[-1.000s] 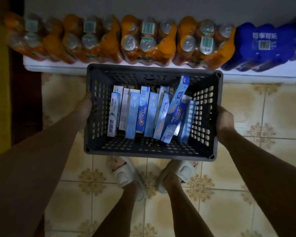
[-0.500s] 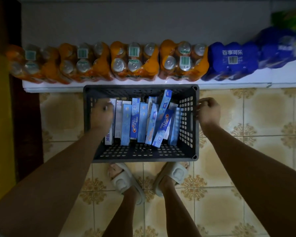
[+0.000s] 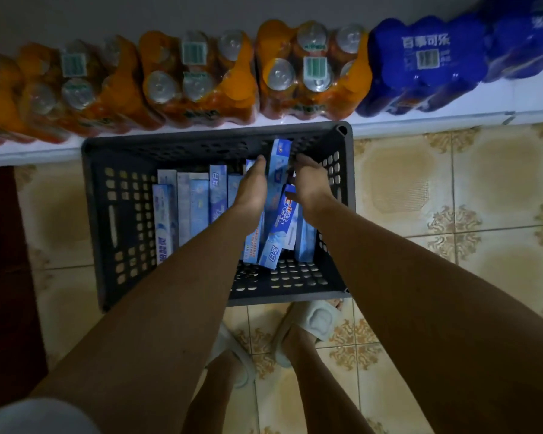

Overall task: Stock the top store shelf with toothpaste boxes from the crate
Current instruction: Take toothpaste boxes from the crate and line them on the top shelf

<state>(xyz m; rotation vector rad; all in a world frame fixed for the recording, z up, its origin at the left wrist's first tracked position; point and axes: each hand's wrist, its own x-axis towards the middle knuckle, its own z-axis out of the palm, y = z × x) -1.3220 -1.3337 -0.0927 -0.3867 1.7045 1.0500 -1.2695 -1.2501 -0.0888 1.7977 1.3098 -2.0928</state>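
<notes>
Rectangular cardboard toothpaste boxes, perforated plastic crate

My forearms are bare to the elbows, no watch or rings that I can make out. A pale short sleeve shows lower left. I'm wearing light grey slide sandals.

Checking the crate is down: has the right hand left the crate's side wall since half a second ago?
Yes. The right hand has moved from the crate outer right wall inward, over the toothpaste boxes, near the left hand.
</notes>
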